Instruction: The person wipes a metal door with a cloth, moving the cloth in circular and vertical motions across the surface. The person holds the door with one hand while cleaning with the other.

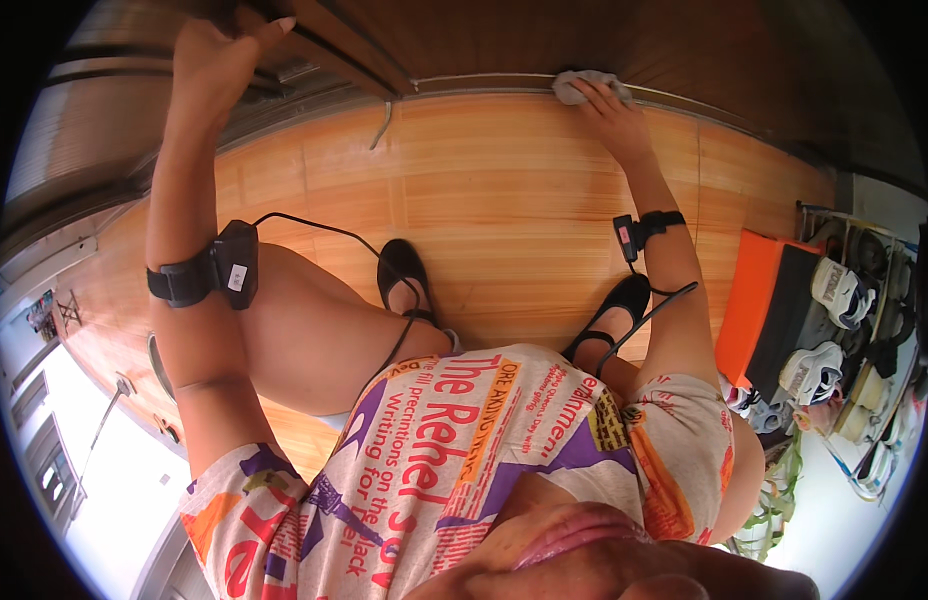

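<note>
My right hand point(618, 122) presses a grey cloth point(574, 86) against the low edge of a dark brown door panel point(684, 50), just where it meets the floor. Its fingers lie bent over the cloth. High on the left, my left hand point(216, 62) grips the edge of a brown door point(329, 38), thumb stretched along it. Its other fingers are partly hidden behind that dark edge. A thin strip point(382, 127) hangs from the bottom corner of the door.
Wood-look floor tiles point(494, 190) spread below. My feet stand in black shoes point(402, 275). To the right are an orange box point(752, 300) and a rack holding several pairs of shoes point(840, 293). Black cables point(319, 226) run from devices strapped to my forearms.
</note>
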Action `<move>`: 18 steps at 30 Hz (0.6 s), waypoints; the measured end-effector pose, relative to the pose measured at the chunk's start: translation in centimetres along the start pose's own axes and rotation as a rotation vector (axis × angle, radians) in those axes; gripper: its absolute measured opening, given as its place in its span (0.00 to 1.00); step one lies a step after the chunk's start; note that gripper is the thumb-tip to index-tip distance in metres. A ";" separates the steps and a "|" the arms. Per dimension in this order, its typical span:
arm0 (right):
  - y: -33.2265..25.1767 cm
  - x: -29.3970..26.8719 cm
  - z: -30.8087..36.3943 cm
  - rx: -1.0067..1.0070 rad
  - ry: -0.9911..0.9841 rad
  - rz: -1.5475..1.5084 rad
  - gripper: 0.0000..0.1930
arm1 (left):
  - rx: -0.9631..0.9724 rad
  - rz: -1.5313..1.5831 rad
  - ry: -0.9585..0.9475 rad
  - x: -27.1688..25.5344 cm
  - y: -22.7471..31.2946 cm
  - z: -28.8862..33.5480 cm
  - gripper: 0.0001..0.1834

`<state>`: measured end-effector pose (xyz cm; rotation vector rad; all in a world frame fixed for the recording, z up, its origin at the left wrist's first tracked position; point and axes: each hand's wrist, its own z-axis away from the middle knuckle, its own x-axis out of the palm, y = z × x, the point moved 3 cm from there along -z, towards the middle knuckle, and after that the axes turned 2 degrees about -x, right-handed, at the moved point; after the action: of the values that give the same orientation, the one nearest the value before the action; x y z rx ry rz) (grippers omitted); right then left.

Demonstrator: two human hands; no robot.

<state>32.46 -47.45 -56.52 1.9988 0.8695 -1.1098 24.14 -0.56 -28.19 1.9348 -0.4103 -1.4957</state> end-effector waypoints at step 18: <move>-6.5 0.3 -8.1 1.448 1.062 -1.153 0.20 | -0.065 0.123 0.035 0.4 2.7 0.4 0.13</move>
<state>30.84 -37.26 -55.09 3.5417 2.4743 -1.3603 24.28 -2.90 -26.76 1.8487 -0.4512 -1.3776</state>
